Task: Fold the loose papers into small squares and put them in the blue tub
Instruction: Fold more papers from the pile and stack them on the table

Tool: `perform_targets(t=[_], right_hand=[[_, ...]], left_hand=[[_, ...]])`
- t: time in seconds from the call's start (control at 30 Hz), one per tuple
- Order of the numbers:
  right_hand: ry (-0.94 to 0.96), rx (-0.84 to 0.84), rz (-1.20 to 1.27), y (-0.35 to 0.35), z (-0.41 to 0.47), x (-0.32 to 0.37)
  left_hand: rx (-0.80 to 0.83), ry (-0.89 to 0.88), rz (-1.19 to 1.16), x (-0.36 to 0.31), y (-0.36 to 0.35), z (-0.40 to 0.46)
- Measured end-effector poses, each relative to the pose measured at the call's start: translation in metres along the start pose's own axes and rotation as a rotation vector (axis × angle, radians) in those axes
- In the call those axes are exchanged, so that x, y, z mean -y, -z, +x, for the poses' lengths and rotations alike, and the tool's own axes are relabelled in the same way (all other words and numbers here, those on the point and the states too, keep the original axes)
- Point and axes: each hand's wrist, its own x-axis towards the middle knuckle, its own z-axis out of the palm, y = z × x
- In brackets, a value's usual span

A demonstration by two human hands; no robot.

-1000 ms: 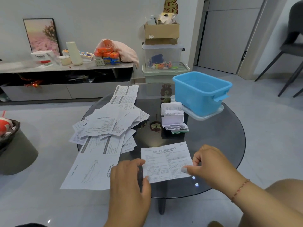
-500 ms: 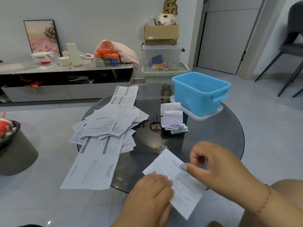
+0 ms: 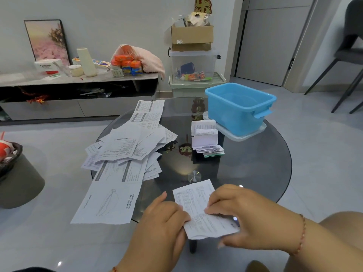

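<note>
**A:** What does the head view show on the glass table (image 3: 255, 173)?

**B:** Both hands hold one printed sheet (image 3: 198, 203) at the table's near edge. The left hand (image 3: 165, 222) grips the sheet's left side, fingers curled round the edge. The right hand (image 3: 253, 216) pinches the right side, fingertips pressing down on the paper and the thumb below it. The sheet is tilted and bent, and its lower part hangs past the table edge.

**A:** Where is the blue tub (image 3: 239, 108)?

**B:** On the far right of the table, standing on a clear lid (image 3: 245, 134), well apart from the hands. No paper can be seen inside it.

**A:** And the other papers?

**B:** A stack of folded papers (image 3: 206, 138) sits just beside the tub, on its left. A heap of loose papers (image 3: 129, 146) covers the left side of the table, and one long sheet with a drawing (image 3: 110, 201) hangs over the table's left near edge.
</note>
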Motion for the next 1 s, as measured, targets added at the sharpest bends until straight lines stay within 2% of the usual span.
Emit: perform_targets(t=[0.13, 0.27, 0.4, 0.63, 0.77, 1.0], right_hand=[[-0.043, -0.081, 0.018, -0.007, 0.003, -0.006], [-0.103, -0.141, 0.158, -0.012, 0.007, -0.012], [-0.265, -0.218, 0.244, -0.012, 0.012, -0.011], [-0.465, -0.287, 0.253, -0.018, 0.020, -0.005], [-0.558, -0.323, 0.193, -0.021, 0.023, -0.002], [-0.613, -0.272, 0.171, -0.018, 0.027, 0.003]], left_hand=[[-0.056, 0.130, -0.112, -0.003, -0.002, -0.002], [-0.058, 0.212, -0.154, -0.007, -0.002, -0.002], [-0.087, 0.377, -0.106, -0.013, 0.000, 0.002], [-0.094, 0.613, 0.016, -0.025, -0.004, 0.009], [-0.124, 0.641, 0.029, -0.023, -0.007, 0.010], [-0.048, 0.724, 0.028, -0.024, -0.003, 0.014]])
